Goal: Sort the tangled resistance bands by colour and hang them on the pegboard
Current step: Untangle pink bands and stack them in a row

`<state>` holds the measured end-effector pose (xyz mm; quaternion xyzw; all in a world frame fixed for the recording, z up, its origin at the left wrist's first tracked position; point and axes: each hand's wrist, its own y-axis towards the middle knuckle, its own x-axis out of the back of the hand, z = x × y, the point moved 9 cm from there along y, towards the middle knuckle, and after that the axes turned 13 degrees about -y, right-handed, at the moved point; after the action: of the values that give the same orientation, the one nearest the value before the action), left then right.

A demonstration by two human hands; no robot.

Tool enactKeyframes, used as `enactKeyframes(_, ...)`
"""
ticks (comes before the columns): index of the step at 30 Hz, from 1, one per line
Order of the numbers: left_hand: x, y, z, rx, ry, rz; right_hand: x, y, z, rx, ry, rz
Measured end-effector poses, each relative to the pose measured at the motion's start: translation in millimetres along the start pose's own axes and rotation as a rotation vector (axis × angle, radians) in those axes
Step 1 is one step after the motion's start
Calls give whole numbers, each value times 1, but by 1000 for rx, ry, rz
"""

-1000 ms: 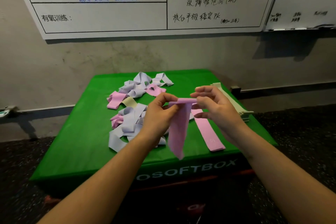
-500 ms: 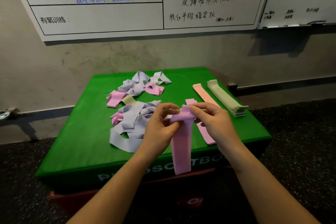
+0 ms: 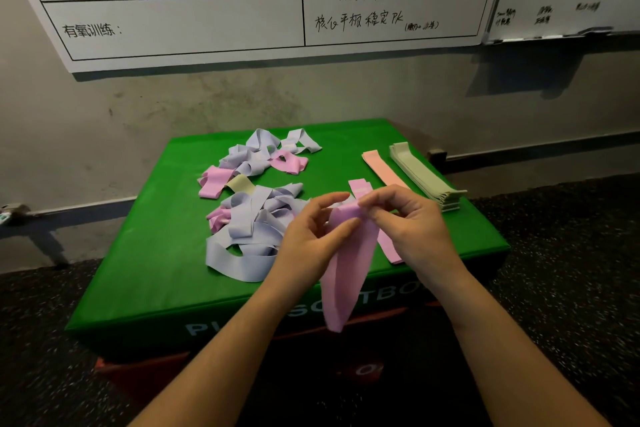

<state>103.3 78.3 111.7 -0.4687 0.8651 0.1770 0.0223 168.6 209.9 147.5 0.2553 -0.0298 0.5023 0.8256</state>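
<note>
A pink resistance band (image 3: 346,274) hangs as a loop in front of the green soft box (image 3: 145,274). My left hand (image 3: 308,243) and my right hand (image 3: 408,229) both pinch its top end, close together. On the box lie a tangle of lilac bands (image 3: 249,229) with some pink mixed in, and a second tangle (image 3: 256,159) further back. A flat pink band (image 3: 391,250) lies under my right hand. A salmon-pink band (image 3: 381,166) and a stack of sage-green bands (image 3: 422,177) lie sorted at the right. No pegboard is in view.
Whiteboards (image 3: 207,10) with handwriting hang on the grey wall behind the box. Dark speckled floor (image 3: 571,270) surrounds the box. A red base (image 3: 145,371) shows under the green box.
Both hands have come lower and closer together on the band's top end. The band's top has gone from stretched flat to bunched. The view has tilted down a little.
</note>
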Motion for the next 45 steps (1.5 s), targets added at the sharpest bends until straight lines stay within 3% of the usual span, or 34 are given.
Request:
enactKeyframes(12, 8, 3, -2, -20, 27, -136, 12, -2, -9, -62, -46, 31)
enactKeyframes(19, -6, 2, 9, 24, 74, -18, 16, -2, -15, -166, 118, -33)
enactKeyframes(22, -11, 1, 11, 44, -11, 0, 16, -1, -18, -186, 122, -31)
enactKeyframes(25, -15, 2, 11, 32, -87, 9, 16, 0, -18, -163, 74, -29)
enactKeyframes(36, -20, 10, 14, -24, -17, 39, 22, 6, -16, -53, -104, 11)
enactKeyframes(45, -29, 19, 21, 29, -13, 48, 20, 15, -25, -80, 30, -56)
